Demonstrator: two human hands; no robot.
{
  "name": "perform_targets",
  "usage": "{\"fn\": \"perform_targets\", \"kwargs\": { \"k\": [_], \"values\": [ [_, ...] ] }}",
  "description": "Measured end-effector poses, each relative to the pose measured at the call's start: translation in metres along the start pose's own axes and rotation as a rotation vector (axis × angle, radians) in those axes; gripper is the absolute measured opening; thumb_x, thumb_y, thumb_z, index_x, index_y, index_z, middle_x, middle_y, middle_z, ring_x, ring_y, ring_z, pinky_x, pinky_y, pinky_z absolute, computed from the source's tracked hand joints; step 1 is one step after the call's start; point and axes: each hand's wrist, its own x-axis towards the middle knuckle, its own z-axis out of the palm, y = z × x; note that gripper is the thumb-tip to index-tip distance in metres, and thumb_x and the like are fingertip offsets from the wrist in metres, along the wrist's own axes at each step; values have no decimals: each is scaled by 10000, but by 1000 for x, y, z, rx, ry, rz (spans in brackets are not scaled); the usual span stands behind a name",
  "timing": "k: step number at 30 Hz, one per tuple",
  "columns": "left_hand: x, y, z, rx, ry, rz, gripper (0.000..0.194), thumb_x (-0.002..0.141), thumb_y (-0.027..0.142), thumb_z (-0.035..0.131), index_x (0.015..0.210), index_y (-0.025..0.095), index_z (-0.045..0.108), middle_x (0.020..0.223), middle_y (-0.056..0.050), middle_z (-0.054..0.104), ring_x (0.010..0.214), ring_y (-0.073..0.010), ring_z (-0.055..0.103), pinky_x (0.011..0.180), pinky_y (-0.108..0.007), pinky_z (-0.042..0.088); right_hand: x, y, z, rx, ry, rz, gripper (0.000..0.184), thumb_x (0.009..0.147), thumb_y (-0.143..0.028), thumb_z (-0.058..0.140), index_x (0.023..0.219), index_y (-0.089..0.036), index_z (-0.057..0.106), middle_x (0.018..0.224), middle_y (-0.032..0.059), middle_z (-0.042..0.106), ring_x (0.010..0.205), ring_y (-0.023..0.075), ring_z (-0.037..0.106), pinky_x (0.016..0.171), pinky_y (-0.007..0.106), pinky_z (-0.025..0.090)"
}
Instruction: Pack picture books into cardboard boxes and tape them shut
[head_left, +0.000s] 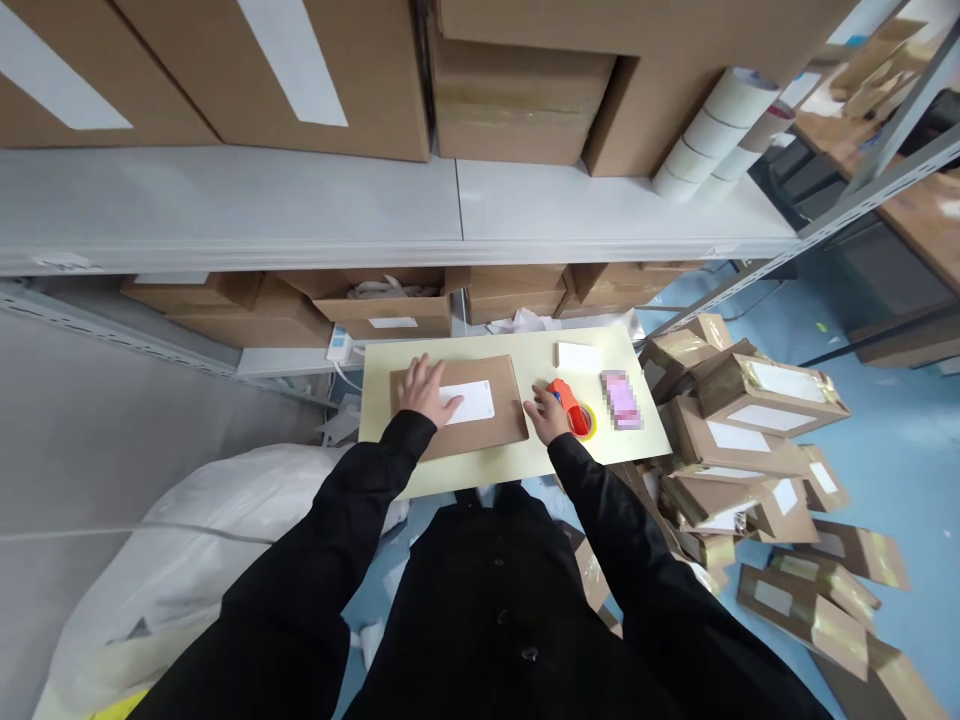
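Observation:
A flat brown cardboard parcel (480, 420) with a white label (471, 402) lies on a small pale yellow table (645, 430). My left hand (424, 390) rests flat on the parcel, fingers spread, touching the label's left edge. My right hand (549, 414) is at the parcel's right edge, fingers curled round the handle of a red tape dispenser (570, 406) with a yellow tape roll. A white card (579, 356) and a pink blurred item (622, 398) lie farther right on the table.
A heap of taped brown parcels (750, 440) covers the blue floor at the right. A white sack (225, 540) lies at the left. Grey shelving (375, 210) behind the table holds large cardboard boxes (517, 100) and white rolls (712, 130).

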Motion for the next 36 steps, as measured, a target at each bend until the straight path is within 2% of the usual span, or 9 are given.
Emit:
{"fn": "perform_targets", "kwargs": {
  "k": [4, 9, 14, 16, 19, 24, 27, 31, 36],
  "values": [
    [22, 40, 6, 101, -218, 214, 1016, 546, 620, 704, 1426, 288, 321, 1552, -129, 147, 1408, -391, 80, 1074, -619, 56, -19, 30, -33, -421, 36, 89, 457, 819, -409, 550, 1167, -114, 562, 1123, 172, 613, 1086, 292, 549, 917, 417, 426],
    [30, 58, 18, 155, -265, 143, 1024, 566, 638, 678, 1446, 310, 270, 1514, -149, 241, 1371, -372, 207, 1064, -584, 109, -16, 54, -40, -685, -141, 278, 592, 801, -539, 545, 1231, -136, 499, 1121, 167, 622, 1113, 311, 531, 921, 437, 338],
    [25, 66, 16, 199, -257, 76, 1027, 557, 586, 712, 1439, 281, 281, 1491, -154, 267, 1361, -354, 234, 1067, -552, 164, 7, 66, -29, -685, -284, 329, 442, 853, -399, 492, 1168, -90, 518, 968, 161, 673, 963, 278, 621, 970, 435, 252],
    [29, 66, 13, 181, -285, 67, 992, 549, 571, 724, 1411, 280, 327, 1457, -142, 326, 1335, -352, 286, 1071, -554, 178, 7, 75, -32, -636, -300, 300, 415, 856, -337, 467, 1178, -79, 506, 933, 160, 680, 900, 271, 638, 981, 436, 244],
    [46, 73, 11, 116, -219, -53, 603, 698, 524, 629, 1223, 247, 526, 1317, -117, 481, 1257, -321, 408, 1073, -533, 229, 1, 91, -47, -438, -201, 208, 373, 802, -314, 488, 1110, -111, 540, 889, 143, 674, 867, 283, 622, 964, 441, 288],
    [82, 123, 22, -166, -24, 54, 383, 775, 386, 577, 1069, 142, 587, 1217, -132, 539, 1180, -245, 494, 1032, -371, 370, -1, 118, -77, 334, -113, 177, 218, 675, -347, 445, 812, -204, 538, 600, -9, 523, 590, 188, 503, 597, 319, 417],
    [95, 165, 36, -440, -364, 111, 470, 747, 396, 622, 1137, 137, 576, 1141, -111, 609, 972, -202, 605, 876, -342, 479, 4, 127, -82, 663, -176, 151, 216, 604, -371, 459, 728, -201, 506, 540, -44, 431, 501, 134, 413, 486, 265, 345],
    [106, 195, 59, -703, -899, -34, 517, 664, 460, 711, 1034, 105, 641, 909, -95, 689, 786, -173, 634, 704, -310, 501, 8, 129, -78, 811, -220, 123, 249, 592, -413, 504, 705, -191, 509, 528, -52, 398, 482, 108, 360, 475, 247, 292],
    [112, 195, 78, -868, -1060, -185, 435, 505, 435, 827, 760, 129, 652, 658, -1, 656, 594, -92, 578, 593, -238, 449, 7, 130, -75, 953, -233, 108, 239, 615, -387, 530, 730, -178, 538, 545, -51, 404, 481, 99, 355, 478, 240, 284]
  ]
}}
